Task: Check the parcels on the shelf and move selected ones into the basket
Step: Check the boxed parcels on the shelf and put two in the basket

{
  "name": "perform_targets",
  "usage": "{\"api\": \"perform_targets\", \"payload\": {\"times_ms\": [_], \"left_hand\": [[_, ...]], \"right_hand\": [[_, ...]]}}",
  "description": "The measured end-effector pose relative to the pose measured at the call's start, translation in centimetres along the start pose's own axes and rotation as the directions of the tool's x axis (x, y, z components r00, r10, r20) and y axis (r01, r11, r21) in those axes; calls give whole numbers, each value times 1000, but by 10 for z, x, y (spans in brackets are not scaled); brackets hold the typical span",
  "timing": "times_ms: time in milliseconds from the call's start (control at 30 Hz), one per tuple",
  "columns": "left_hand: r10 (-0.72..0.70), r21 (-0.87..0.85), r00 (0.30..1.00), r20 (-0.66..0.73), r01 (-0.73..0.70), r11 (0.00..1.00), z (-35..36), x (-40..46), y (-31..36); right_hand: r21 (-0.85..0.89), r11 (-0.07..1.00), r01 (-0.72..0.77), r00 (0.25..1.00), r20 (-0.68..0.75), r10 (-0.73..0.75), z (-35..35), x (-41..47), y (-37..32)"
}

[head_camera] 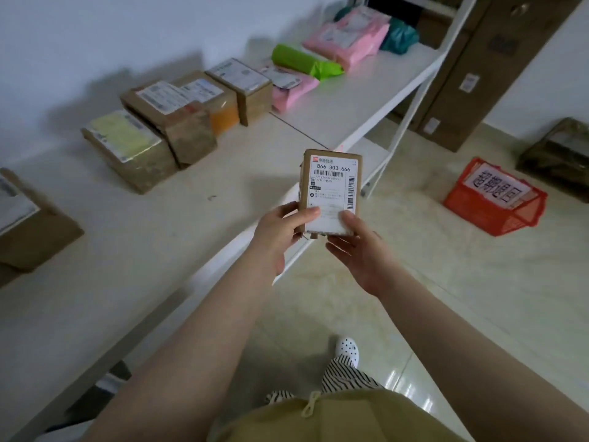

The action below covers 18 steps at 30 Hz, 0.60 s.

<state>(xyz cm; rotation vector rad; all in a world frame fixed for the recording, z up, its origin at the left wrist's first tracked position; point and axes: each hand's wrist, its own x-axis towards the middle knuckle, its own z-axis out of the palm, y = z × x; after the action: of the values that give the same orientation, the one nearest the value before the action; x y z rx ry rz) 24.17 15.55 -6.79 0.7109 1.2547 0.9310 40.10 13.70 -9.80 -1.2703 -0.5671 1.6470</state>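
Observation:
A small brown cardboard parcel (331, 183) with a white shipping label facing me is held up in front of the shelf edge. My left hand (280, 231) grips its lower left side, thumb across the label. My right hand (357, 247) holds its lower right corner from below, thumb on the label. The red mesh basket (497, 202) with a white sign stands on the floor to the right, well apart from the parcel. On the white shelf (197, 212) lie several brown boxes (178, 122) and pink (293, 90) and green (302, 62) mailer bags.
A brown box (28, 231) sits at the shelf's left edge. Tall cardboard boxes (471, 65) lean against the wall behind the shelf's right end. A dark bag (561, 154) lies on the tiled floor beyond the basket. My feet stand on the tiles below.

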Motion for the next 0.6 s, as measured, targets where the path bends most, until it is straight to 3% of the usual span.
{"api": "perform_targets", "payload": {"times_ms": [233,600], "left_hand": [[-146,150,976,163,121,981,118,62,-27],[-318,277,889,330,231,933,369,156,-51]], "right_hand": [[65,998,-17,984,-175,28,-119,18,-33],[128,992,16,918,-394,36,-333,60,-137]]}}
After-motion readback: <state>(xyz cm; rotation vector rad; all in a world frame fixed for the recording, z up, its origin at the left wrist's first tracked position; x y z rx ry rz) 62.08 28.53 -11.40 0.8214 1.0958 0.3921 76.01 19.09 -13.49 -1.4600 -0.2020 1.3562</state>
